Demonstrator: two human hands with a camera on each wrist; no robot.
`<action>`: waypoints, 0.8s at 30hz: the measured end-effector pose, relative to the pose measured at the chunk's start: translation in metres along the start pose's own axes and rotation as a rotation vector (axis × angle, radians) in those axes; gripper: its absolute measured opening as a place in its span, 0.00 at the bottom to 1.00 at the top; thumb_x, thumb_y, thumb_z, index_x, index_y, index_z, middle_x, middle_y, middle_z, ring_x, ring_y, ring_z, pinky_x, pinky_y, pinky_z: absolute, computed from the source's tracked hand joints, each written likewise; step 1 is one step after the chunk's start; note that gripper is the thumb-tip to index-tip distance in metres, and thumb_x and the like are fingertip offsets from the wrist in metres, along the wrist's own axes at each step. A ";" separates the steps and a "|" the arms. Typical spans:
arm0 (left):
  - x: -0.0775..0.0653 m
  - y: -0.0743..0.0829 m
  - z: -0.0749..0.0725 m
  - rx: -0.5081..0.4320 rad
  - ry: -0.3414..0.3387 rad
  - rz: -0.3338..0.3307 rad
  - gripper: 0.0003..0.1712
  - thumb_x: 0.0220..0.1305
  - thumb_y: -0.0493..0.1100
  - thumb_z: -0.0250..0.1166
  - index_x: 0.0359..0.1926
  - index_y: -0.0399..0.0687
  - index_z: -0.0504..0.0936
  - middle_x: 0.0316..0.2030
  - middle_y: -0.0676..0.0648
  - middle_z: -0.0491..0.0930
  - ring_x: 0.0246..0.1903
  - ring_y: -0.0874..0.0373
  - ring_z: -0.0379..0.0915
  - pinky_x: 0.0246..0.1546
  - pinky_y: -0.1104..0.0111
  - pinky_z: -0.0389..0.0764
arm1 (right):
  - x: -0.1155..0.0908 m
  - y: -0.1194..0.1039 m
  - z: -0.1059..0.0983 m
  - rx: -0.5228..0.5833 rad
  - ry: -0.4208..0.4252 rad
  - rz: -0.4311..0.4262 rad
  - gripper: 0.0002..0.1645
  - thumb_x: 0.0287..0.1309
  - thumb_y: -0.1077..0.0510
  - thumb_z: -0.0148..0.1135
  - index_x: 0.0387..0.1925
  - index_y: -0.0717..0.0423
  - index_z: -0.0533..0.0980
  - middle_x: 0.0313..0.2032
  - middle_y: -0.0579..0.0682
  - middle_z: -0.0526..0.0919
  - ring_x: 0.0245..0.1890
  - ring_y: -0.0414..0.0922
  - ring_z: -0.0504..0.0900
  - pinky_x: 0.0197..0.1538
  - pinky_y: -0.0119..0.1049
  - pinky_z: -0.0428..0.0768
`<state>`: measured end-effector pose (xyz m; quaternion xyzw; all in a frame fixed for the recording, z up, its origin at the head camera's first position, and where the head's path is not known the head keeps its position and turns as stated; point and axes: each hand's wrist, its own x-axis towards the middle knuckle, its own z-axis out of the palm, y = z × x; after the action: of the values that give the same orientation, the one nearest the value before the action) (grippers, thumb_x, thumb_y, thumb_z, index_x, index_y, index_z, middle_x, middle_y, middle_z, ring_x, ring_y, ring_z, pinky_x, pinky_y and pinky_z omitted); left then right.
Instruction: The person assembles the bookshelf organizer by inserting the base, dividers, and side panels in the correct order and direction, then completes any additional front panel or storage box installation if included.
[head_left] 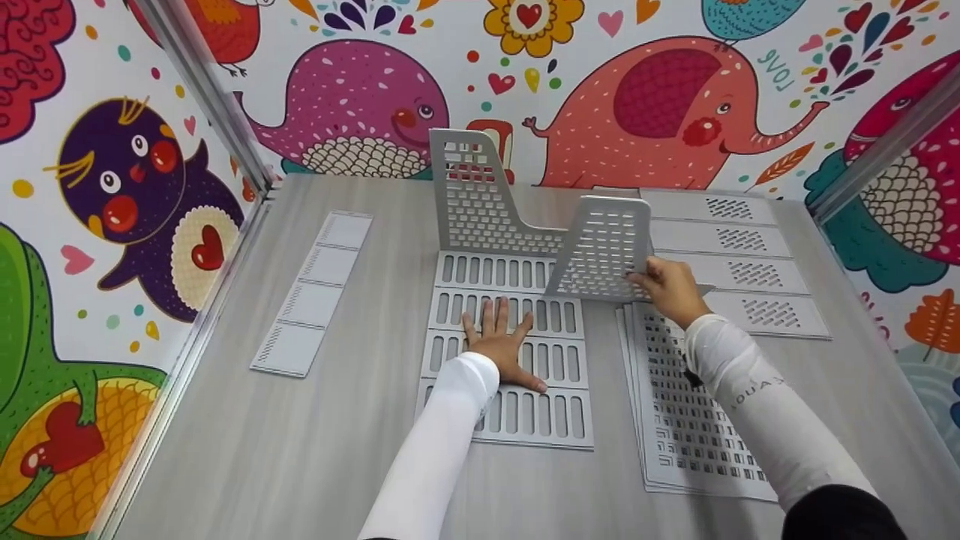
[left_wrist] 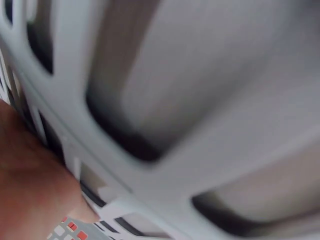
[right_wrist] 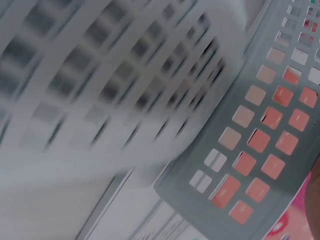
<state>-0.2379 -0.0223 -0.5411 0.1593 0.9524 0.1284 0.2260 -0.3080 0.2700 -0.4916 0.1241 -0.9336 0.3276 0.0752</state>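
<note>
We rest our spread left hand on the slotted panel; our right hand, apart, pinches the upright panel.

Left fingers spread flat, right fingers pinching, both arms outstretched

A grey perforated panel, its top edge curving low, stands upright at the twelve-o'clock end of the flat slotted panel.
</note>
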 end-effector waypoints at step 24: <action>-0.003 0.001 -0.004 0.045 -0.015 0.005 0.70 0.34 0.82 0.63 0.74 0.70 0.37 0.74 0.41 0.22 0.73 0.38 0.14 0.65 0.32 0.29 | 0.048 -0.115 0.113 0.107 -0.036 -0.190 0.08 0.56 0.58 0.64 0.34 0.60 0.82 0.33 0.55 0.88 0.32 0.48 0.87 0.34 0.43 0.82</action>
<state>-0.2369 -0.0234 -0.5362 0.1677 0.9530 0.1061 0.2290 -0.3281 0.1035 -0.5004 0.2218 -0.8999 0.3663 0.0822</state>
